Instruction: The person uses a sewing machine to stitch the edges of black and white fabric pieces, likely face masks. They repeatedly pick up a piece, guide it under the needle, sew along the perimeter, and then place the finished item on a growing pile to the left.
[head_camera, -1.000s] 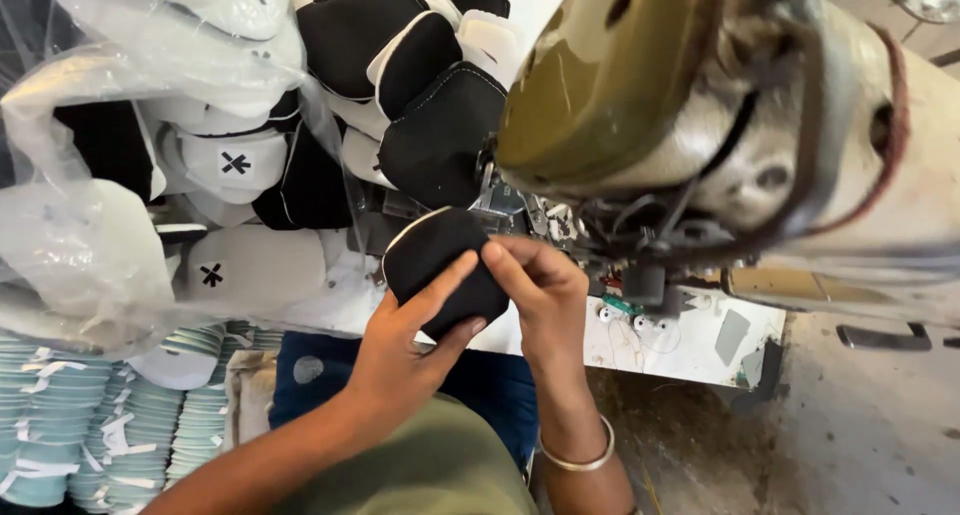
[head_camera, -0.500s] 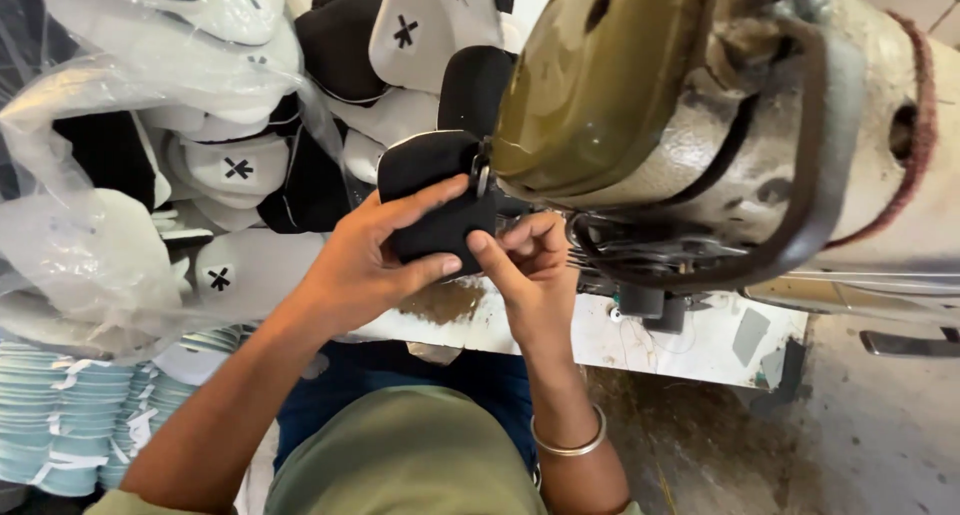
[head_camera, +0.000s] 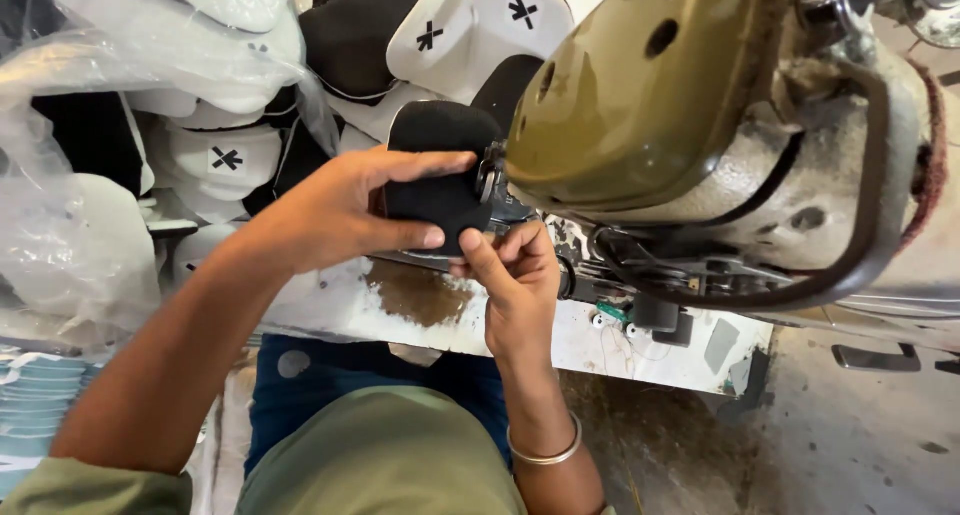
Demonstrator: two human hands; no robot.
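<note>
Right now the left hand (head_camera: 345, 210) is wrapping over a black fabric piece (head_camera: 440, 170), fingers stretched across its top edge and thumb pressing underneath, so the grip is clamping on it; the right hand (head_camera: 515, 275) is coming up from six o'clock, thumb and fingertips pinching the piece's lower edge; a thin metal bangle (head_camera: 545, 455) is circling that wrist. The piece is looking dark and matte, with a soft, slightly fuzzy surface and a rounded top (something like a padded shoe part, though its full outline is hidden by the fingers); it is sitting just at nine o'clock of the olive-green sewing machine head (head_camera: 660, 95), touching the metal parts at the needle area. The machine is filling the frame from twelve to three o'clock, its paint looking worn, with a dark curved belt guard (head_camera: 870, 195) running round its side; below it a white, stained table edge (head_camera: 560, 340) is running across the middle. Toward ten and eleven o'clock, white moulded pieces with black cross marks (head_camera: 230, 160) are lying heaped with more black pieces, some under clear plastic wrap (head_camera: 60, 225); at seven o'clock stacked pale bluish strips (head_camera: 35, 405) are showing.
</note>
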